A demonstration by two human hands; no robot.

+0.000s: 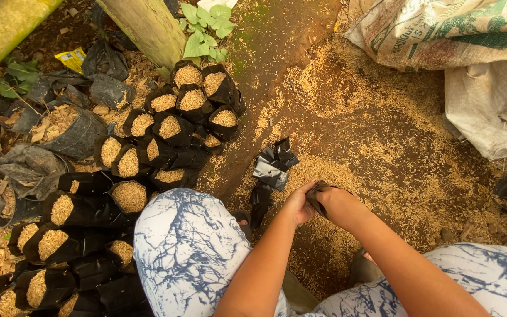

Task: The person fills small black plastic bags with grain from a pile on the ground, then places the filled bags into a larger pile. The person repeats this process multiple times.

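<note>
At lower centre, the left hand pinches the rim of a black bag, while the right hand is pushed down inside it, its fingers hidden so I cannot tell how it is closed. Just beyond lies a pile of empty bags on husk-strewn ground. Filled bags cluster at left, with sacks at upper right.

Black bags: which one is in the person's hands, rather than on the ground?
The empty black bag held between both hands; the other bags lie on the ground, many filled with husk.
</note>
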